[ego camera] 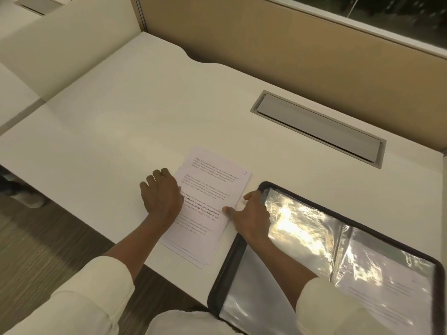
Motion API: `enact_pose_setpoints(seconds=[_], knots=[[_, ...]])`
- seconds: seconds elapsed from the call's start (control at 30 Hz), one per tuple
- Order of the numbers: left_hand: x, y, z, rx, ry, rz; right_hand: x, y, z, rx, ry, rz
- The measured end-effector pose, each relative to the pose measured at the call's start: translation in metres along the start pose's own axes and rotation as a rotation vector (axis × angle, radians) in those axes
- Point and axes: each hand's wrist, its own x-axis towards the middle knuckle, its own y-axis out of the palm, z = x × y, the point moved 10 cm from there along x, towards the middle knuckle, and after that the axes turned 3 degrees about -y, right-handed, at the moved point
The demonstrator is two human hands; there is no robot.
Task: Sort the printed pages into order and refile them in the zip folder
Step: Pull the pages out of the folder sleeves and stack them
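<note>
A loose stack of printed pages (210,189) lies on the white desk (121,131), near its front edge. The top sheet carries paragraphs of text and a handwritten mark in its far right corner. My left hand (162,197) rests flat against the stack's left edge, fingers spread on the desk. At the stack's right edge my right hand (251,213) pinches the top sheets between thumb and fingers. The zip folder (232,269) lies open to the right, black-rimmed, with shiny clear sleeves; a printed page (387,293) shows inside a right-hand sleeve.
A grey cable hatch (316,128) is set into the desk behind the folder. Beige partition panels (290,52) stand along the back and left. The folder's lower corner overhangs the desk front, above my lap. Wood-look floor shows at the lower left.
</note>
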Motion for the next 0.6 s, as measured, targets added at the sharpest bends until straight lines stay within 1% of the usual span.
enact_pose_setpoints(seconds=[0.07,0.17,0.27,0.37,0.53,0.6], knots=[[-0.007,-0.010,-0.013,0.100,0.036,-0.016,-0.005,-0.014,-0.006,-0.007,-0.030,-0.024],[-0.029,-0.021,-0.043,0.120,0.106,0.007,-0.014,-0.041,-0.023,0.047,-0.073,-0.062],[-0.064,-0.032,-0.085,0.027,0.188,0.043,-0.025,-0.078,-0.042,0.181,-0.144,-0.130],[-0.113,-0.052,-0.137,-0.039,0.301,0.027,-0.036,-0.113,-0.060,0.276,-0.227,-0.207],[-0.199,-0.069,-0.222,-0.152,0.545,-0.036,-0.044,-0.165,-0.109,0.266,-0.219,-0.300],[-0.230,-0.063,-0.252,-0.216,0.650,-0.038,-0.046,-0.184,-0.131,0.197,-0.211,-0.315]])
